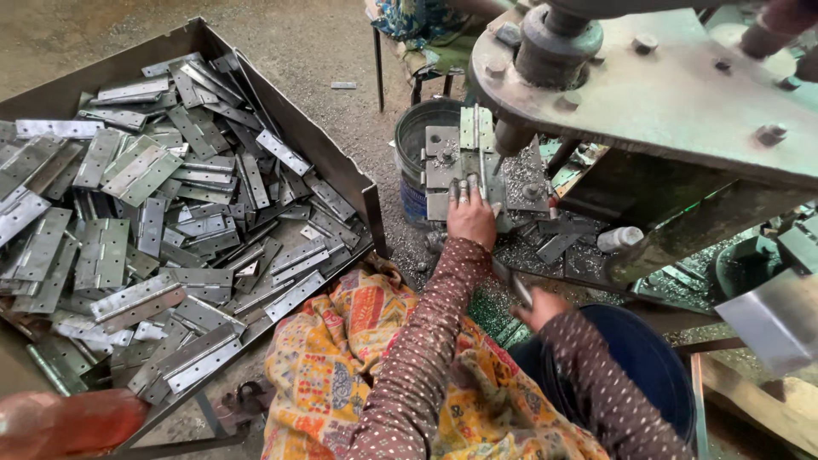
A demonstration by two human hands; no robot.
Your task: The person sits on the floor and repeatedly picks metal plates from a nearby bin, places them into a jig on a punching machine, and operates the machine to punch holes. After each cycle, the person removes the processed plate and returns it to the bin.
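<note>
Gritty workshop floor surrounds a heavy grey steel press; left hand [471,217] lies flat, fingers spread, steadying the silver steel hinge [477,129] upright on the press bed, while right hand [542,308] grips another flat grey hinge [514,284]; loading looks underway, alignment matters next

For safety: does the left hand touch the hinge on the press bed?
Touching. Head view: left hand fingertips lie flat on the hinge, no gap visible.
</note>
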